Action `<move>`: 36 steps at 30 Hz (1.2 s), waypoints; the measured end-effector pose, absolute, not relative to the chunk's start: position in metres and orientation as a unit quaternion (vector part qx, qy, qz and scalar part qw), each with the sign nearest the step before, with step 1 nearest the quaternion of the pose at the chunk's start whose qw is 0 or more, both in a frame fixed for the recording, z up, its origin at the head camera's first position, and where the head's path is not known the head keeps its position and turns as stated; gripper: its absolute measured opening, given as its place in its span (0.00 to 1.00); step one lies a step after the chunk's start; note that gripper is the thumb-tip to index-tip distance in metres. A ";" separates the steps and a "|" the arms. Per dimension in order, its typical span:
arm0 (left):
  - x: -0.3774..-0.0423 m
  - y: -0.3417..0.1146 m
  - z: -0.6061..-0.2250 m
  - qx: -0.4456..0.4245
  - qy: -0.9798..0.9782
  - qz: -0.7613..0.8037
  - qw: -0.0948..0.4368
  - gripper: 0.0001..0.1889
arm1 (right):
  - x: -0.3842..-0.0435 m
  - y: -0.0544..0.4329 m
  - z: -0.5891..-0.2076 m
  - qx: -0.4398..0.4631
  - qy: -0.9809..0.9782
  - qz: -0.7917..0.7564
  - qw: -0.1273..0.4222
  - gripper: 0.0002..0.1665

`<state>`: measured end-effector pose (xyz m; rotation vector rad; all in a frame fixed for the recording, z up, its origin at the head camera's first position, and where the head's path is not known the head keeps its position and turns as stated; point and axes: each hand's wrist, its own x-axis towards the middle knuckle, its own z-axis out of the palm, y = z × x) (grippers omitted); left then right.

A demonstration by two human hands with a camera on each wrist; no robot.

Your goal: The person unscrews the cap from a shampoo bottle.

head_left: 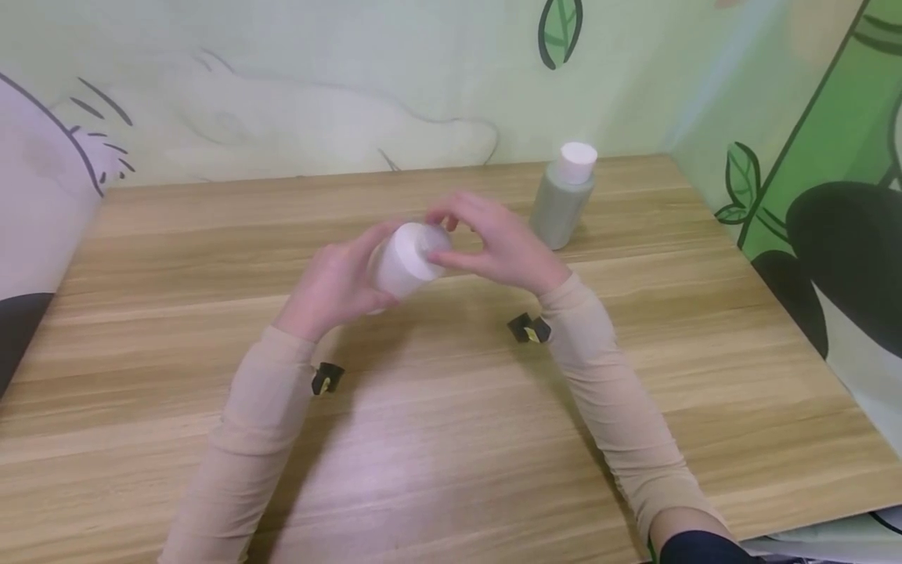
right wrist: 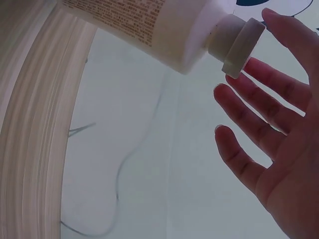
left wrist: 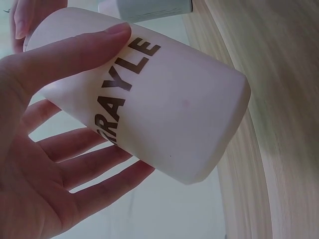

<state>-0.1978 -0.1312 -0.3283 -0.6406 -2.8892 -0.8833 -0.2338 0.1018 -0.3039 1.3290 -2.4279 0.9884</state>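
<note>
A white bottle [head_left: 398,270] with dark capital letters on its side is held tilted above the table. My left hand [head_left: 331,286] grips its body; in the left wrist view the thumb lies across the bottle [left wrist: 184,104] with the fingers around the far side. At the neck end, my right hand [head_left: 493,243] pinches the white cap [right wrist: 244,47] between thumb and fingertips, and its other fingers are spread loosely. The right wrist view shows small brown print on the bottle [right wrist: 129,17]. Behind the right hand, a grey-green bottle [head_left: 560,207] with a white cap stands upright.
The wood-grain table [head_left: 437,454] runs back to a pale green wall [head_left: 338,86] with painted cartoon shapes. Small black-and-gold pieces [head_left: 327,378] stick out at both wrists. A green painted panel [head_left: 838,117] is on the right.
</note>
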 end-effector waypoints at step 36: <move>-0.198 -0.131 -0.328 -0.206 -0.933 -0.295 0.030 0.48 | -0.229 0.106 -0.299 0.475 -0.822 0.306 0.067 0.26</move>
